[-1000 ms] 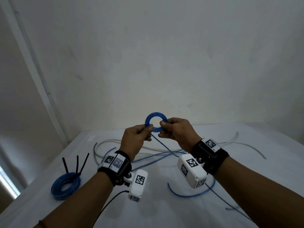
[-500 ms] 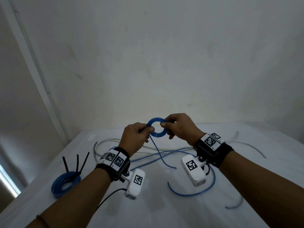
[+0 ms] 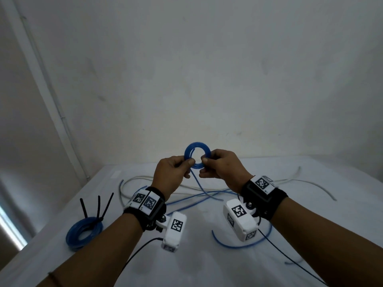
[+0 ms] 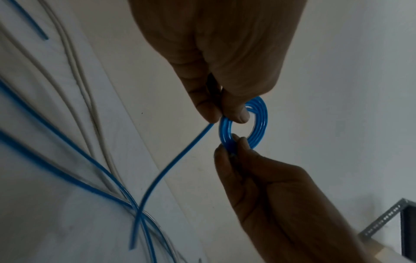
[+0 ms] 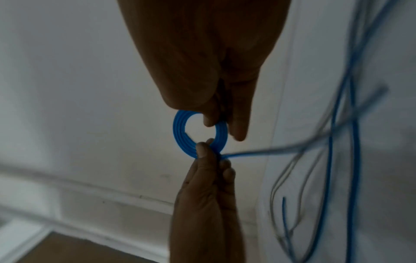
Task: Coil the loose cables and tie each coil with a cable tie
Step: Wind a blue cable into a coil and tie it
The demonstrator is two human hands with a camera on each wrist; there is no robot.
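1. You are standing at a white-covered table (image 3: 207, 266) pushed up to a plain pale wall, with loose blue and white cables strewn across its far half. That leaves the near part as your working room.

2. You hold the small blue coil (image 3: 197, 155) up in the air above the table, roughly level with the table's far edge in the head view, between both hands. Lifted like this, the loose tail can feed in freely, I judge.

3. Your left hand (image 3: 172, 175) pinches the coil's lower left rim between thumb and forefinger. This is the point where the loose tail (image 4: 171, 165) leaves the coil and drops to the table. Gripping there likely stops the turns from springing apart.

4. Your right hand (image 3: 222, 168) pinches the opposite rim, thumb in front and fingers behind. It probably serves to turn or steady the ring as each new loop is laid on.

5. The tail runs down into the tangle of blue cable on the table, so a good length looks left to wind.

6. At the table's left, a finished blue coil (image 3: 84, 233) lies flat with black cable ties (image 3: 98, 207) sticking up from it. It sits well apart from your hands, out of the way.

7. The white cables (image 3: 310, 183) lie untouched towards the back.
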